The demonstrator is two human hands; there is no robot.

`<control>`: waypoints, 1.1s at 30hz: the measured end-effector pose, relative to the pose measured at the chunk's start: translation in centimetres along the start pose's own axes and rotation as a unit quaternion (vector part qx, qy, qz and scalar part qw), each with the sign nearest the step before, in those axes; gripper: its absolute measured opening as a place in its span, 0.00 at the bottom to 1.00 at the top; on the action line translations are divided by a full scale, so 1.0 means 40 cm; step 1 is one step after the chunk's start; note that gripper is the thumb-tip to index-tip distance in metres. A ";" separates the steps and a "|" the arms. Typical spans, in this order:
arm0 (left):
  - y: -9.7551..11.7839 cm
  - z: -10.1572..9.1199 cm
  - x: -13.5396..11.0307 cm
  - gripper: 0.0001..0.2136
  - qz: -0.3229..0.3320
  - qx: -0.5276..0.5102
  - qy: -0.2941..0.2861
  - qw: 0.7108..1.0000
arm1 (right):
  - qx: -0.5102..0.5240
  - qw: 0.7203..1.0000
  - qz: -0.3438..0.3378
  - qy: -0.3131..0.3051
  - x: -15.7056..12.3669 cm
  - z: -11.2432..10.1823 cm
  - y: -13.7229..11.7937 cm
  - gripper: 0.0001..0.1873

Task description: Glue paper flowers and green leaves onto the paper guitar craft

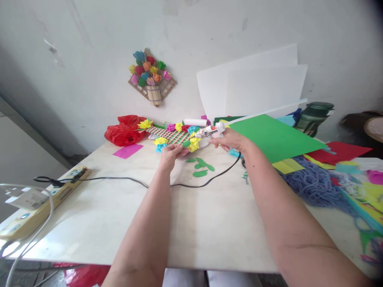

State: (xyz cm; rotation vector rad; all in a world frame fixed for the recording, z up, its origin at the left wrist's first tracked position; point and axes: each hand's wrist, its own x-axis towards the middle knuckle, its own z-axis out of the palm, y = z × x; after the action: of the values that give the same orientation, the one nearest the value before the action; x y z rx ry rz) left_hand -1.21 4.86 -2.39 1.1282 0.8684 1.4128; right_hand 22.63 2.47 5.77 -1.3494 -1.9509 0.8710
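Note:
My right hand [229, 138] is closed around a white hot glue gun [213, 129], whose nozzle points left at the flowers. A long pale glue stick [266, 111] sticks out of its back. With its fingers pinched, my left hand [172, 154] holds a small green paper leaf [186, 144] close to the nozzle. Just behind them lies a lattice of thin sticks [169, 134], edged with yellow, pink, red and blue paper flowers [194, 144]. Several loose green leaves [201, 162] lie on the table between my forearms.
A black cord [206, 183] crosses the table [143, 227] from the power strip [44, 203] on the left. Green sheet [278, 137], blue yarn [317, 185] and a dark flask [314, 117] are at right. A red plastic bag [124, 130] sits back left; a finished-looking flower piece [152, 77] hangs above.

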 end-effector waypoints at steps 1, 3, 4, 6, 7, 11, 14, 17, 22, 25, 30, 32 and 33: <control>0.000 0.000 0.001 0.10 0.001 0.001 0.003 1.000 | 0.000 1.000 0.000 -0.001 -0.001 0.000 -0.001 0.19; 0.001 0.001 0.001 0.10 0.002 0.005 0.013 1.000 | -0.003 1.000 0.001 -0.002 -0.002 0.000 -0.003 0.20; 0.002 0.002 0.001 0.10 0.003 0.008 0.018 1.000 | -0.006 1.000 0.001 -0.003 -0.002 0.000 -0.004 0.20; 0.005 0.004 -0.001 0.10 0.002 0.016 0.029 0.999 | -0.008 1.000 -0.001 -0.002 -0.002 0.000 -0.003 0.20; 0.007 0.005 -0.002 0.09 0.001 0.020 0.034 0.999 | -0.008 1.000 -0.003 -0.003 -0.002 0.000 -0.002 0.20; 0.011 0.007 -0.004 0.09 0.002 0.024 0.032 0.999 | -0.010 1.000 -0.005 -0.010 -0.001 0.001 0.002 0.20; 0.012 0.006 -0.005 0.09 0.002 0.023 0.027 0.999 | -0.024 1.000 -0.001 -0.013 0.001 0.002 0.004 0.21; 0.012 0.005 -0.004 0.10 0.003 0.027 0.025 0.999 | -0.041 0.999 0.001 -0.017 0.005 0.004 0.006 0.22; 0.010 0.005 -0.004 0.10 0.004 0.029 0.022 0.999 | -0.065 0.998 0.001 -0.027 0.012 0.009 0.004 0.22; 0.010 0.004 -0.003 0.10 0.005 0.027 0.023 0.999 | -0.076 0.997 0.012 -0.026 0.011 0.011 -0.002 0.23; 0.009 0.002 -0.001 0.10 0.008 0.013 0.021 1.000 | -0.095 0.995 0.035 -0.019 0.010 0.015 -0.007 0.26; 0.008 0.001 0.000 0.10 0.007 0.012 0.023 1.000 | -0.094 0.995 0.036 -0.018 0.012 0.017 -0.005 0.26; 0.008 0.001 0.000 0.10 0.006 0.011 0.023 1.000 | -0.090 0.995 0.036 -0.018 0.014 0.019 -0.003 0.25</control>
State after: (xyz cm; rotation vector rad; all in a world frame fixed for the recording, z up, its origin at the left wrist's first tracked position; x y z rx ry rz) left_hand -1.26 4.81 -2.08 1.1224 0.9129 1.4475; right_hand 21.81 2.82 5.49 -1.5240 -2.0610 0.7726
